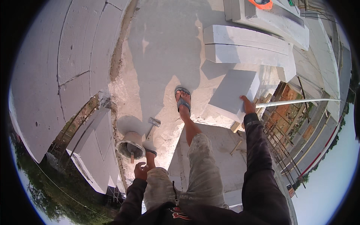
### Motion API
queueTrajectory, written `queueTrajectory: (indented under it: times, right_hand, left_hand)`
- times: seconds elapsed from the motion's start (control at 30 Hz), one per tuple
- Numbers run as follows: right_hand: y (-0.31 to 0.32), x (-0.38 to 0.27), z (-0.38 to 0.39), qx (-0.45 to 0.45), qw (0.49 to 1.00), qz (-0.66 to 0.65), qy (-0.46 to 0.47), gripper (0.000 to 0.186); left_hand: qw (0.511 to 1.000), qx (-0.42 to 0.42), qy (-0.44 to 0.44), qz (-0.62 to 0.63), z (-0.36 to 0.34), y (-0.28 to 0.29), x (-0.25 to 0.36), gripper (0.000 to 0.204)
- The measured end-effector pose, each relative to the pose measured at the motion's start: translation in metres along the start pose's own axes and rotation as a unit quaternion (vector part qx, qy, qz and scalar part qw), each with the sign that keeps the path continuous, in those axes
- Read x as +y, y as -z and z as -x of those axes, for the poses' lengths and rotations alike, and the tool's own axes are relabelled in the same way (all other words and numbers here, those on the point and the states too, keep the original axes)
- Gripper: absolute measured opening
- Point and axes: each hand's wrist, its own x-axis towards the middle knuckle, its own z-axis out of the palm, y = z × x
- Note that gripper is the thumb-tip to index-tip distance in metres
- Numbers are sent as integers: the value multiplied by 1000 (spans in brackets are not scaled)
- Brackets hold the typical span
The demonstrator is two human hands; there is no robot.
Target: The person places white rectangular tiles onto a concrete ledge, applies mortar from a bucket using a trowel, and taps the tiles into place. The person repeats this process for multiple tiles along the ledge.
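My right hand grips the near right corner of a pale grey rectangular block, which rests by wooden battens. A long white strip extends rightward behind that hand. My left hand hangs with loosely bent, separated fingers and holds nothing, just below a cement-crusted bucket that has a wooden-handled tool in it. A flat metal tool lies on the floor above the bucket. My sandalled foot stands forward on the dusty concrete.
Long blocks are stacked at upper right, with an orange object on top. A block wall runs along the left, above an opening. A drop lies below the floor's edge by my legs. Bamboo scaffolding is at right.
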Motion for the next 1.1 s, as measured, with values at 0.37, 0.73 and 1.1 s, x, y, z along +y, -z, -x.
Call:
queueTrajectory:
  times: [0.37, 0.73, 1.1]
  right_hand:
    - [-153, -98, 360, -267, 783, 368, 425, 113]
    - [-202, -167, 764, -428, 290, 566, 643, 120]
    - [-313, -173, 870, -413, 95, 527, 736, 112]
  left_hand:
    - [953, 74, -292, 21, 65, 125, 96, 53]
    - [855, 248, -433, -144, 222, 347, -109, 89]
    - [824, 450, -341, 40, 219, 346, -203, 73]
